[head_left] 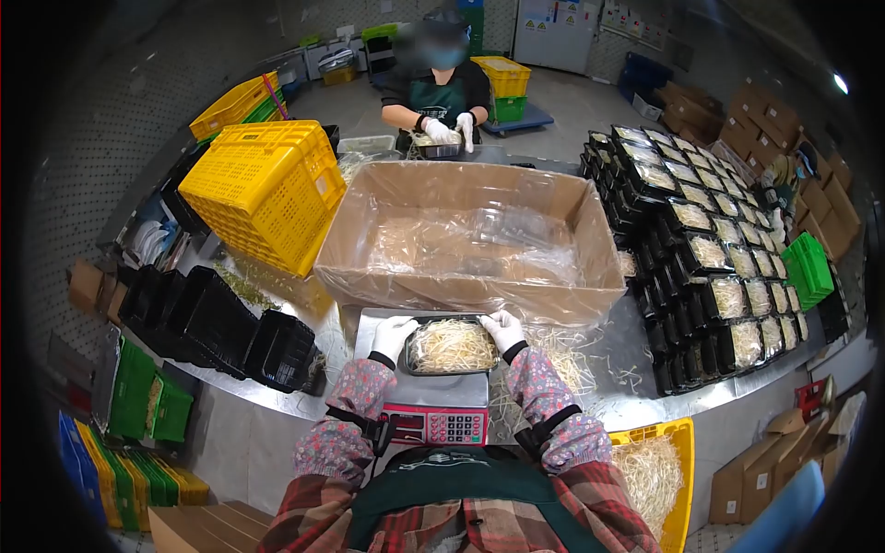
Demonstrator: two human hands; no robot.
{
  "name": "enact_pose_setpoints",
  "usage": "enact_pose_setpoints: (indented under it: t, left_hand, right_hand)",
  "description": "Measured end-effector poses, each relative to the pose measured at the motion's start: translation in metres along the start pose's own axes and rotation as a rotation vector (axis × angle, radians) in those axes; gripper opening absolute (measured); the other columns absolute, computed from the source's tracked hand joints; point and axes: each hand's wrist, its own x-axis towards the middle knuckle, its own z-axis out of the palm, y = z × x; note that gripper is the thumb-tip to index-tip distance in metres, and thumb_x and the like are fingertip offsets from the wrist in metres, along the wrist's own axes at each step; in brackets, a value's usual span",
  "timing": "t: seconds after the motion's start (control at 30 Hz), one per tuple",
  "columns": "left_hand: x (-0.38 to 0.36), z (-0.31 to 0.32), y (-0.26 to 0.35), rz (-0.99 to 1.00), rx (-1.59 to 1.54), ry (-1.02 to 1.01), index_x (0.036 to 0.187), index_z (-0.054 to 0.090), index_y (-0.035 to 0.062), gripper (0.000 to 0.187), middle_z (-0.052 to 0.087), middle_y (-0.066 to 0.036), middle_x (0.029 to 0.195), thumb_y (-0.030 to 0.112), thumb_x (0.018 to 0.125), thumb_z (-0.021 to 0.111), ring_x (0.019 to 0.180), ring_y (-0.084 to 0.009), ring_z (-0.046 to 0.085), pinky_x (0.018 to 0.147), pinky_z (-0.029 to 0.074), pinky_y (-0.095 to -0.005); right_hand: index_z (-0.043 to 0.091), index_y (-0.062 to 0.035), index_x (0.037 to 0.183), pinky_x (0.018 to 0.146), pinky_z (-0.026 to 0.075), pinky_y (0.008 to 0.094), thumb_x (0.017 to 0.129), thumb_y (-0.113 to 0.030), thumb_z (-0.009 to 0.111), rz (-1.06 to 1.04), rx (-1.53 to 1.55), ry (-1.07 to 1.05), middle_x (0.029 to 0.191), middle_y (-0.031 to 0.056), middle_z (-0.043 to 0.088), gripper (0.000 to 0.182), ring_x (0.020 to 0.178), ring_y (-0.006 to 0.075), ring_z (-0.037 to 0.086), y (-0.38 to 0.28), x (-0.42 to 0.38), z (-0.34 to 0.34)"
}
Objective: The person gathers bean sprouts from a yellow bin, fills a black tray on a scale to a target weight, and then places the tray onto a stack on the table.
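Note:
A black plastic tray heaped with pale bean sprouts is held level between both hands over the steel plate of a scale. My left hand, in a white glove, grips the tray's left end. At the opposite end my right hand, also gloved, has its fingers on the upper right corner. The scale's red front with its keypad faces me. Loose sprouts lie scattered on the steel table to the right of the scale.
A plastic-lined cardboard box stands behind the scale. Filled trays are stacked high at right; black trays stand at left near a yellow crate. Another yellow crate holds sprouts beside me. Across the table, a person handles a tray.

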Motion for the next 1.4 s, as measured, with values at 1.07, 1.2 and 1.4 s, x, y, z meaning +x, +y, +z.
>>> enact_pose_setpoints:
  t: [1.07, 1.2, 1.4]
  left_hand:
    - [-0.117, 0.017, 0.057, -0.711, -0.491, -0.386, 0.126, 0.045, -0.0061, 0.066, 0.059, -0.025, 0.112, 0.051, 0.099, 0.023, 0.098, -0.0362, 0.063, 0.076, 0.055, -0.0454]
    - [-0.112, 0.016, 0.046, -0.698, -0.514, -0.402, 0.123, 0.048, -0.0031, 0.062, 0.061, -0.023, 0.11, 0.05, 0.099, 0.025, 0.089, -0.0326, 0.066, 0.074, 0.056, -0.0418]
    - [-0.112, -0.003, 0.021, -0.754, -0.401, -0.372, 0.117, 0.05, -0.0132, 0.069, 0.065, -0.024, 0.096, 0.051, 0.099, 0.03, 0.083, -0.0362, 0.067, 0.07, 0.057, -0.0482]
  right_hand:
    - [0.044, -0.0112, 0.135, 0.092, 0.04, 0.0493, 0.092, -0.054, 0.043, -0.436, -1.221, -0.502, 0.119, 0.0156, 0.058, 0.061, 0.11, 0.0297, 0.055, -0.108, -0.023, 0.153]
    - [0.067, -0.0072, 0.099, 0.083, 0.046, 0.0442, 0.093, -0.053, 0.041, -0.457, -1.143, -0.417, 0.096, 0.0142, 0.068, 0.053, 0.094, 0.0292, 0.064, -0.093, -0.006, 0.158]
    - [0.064, -0.0076, 0.114, 0.091, 0.046, 0.0437, 0.089, -0.059, 0.044, -0.293, -0.932, -0.634, 0.11, 0.018, 0.066, 0.061, 0.103, 0.0353, 0.061, -0.089, 0.006, 0.114]
